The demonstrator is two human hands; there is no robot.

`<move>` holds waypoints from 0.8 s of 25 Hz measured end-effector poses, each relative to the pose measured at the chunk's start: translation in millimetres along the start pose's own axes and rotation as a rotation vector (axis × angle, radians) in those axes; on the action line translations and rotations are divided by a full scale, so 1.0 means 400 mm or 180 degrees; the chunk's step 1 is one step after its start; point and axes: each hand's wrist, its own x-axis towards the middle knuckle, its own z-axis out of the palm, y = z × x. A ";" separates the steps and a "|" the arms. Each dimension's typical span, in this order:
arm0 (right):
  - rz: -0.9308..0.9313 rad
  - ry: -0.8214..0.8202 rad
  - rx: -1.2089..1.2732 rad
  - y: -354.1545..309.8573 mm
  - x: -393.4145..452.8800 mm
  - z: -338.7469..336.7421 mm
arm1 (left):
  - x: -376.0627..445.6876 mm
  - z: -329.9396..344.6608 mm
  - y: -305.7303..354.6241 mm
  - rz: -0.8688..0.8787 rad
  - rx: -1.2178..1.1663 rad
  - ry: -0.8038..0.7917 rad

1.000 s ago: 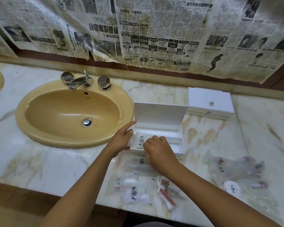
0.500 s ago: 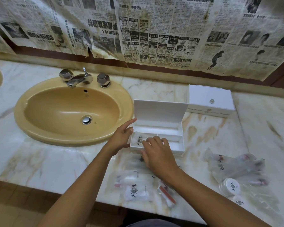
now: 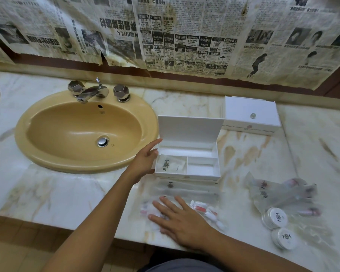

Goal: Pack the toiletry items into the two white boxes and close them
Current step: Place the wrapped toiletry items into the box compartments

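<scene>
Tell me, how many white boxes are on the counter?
2. The open box sits beside the sink; the closed box stands behind it, near the wall.

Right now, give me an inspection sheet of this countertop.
Surface: marble counter, stained, with a yellow sink at left.
Job's things: open white box, one sachet in its front-left compartment; closed white box behind it; loose packets in front; more packets and two round tubs at right.
Clutter: nothing seen.
Grippers: left hand steadies the open box's left side; right hand lies flat, fingers spread, on the near packets.
Cables: nothing seen.
Surroundings: newspaper covering the wall; chrome tap.
</scene>
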 end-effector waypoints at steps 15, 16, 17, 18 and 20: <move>0.0212 0.0422 0.0092 0.037 0.022 -0.046 | 0.029 0.011 0.004 0.0192 0.0217 0.0051; 0.0261 0.0716 0.0168 0.033 0.024 -0.070 | 0.030 0.010 0.004 0.0180 0.0200 0.0042; 0.0354 0.1055 0.0242 0.036 0.032 -0.100 | 0.029 0.010 0.005 0.0170 0.0186 0.0038; 0.0500 0.1320 0.0321 0.044 0.046 -0.130 | 0.030 0.009 0.006 0.0156 0.0191 0.0049; 0.0875 0.1529 0.0376 0.076 0.089 -0.182 | 0.027 0.007 0.011 0.0154 0.0275 0.0084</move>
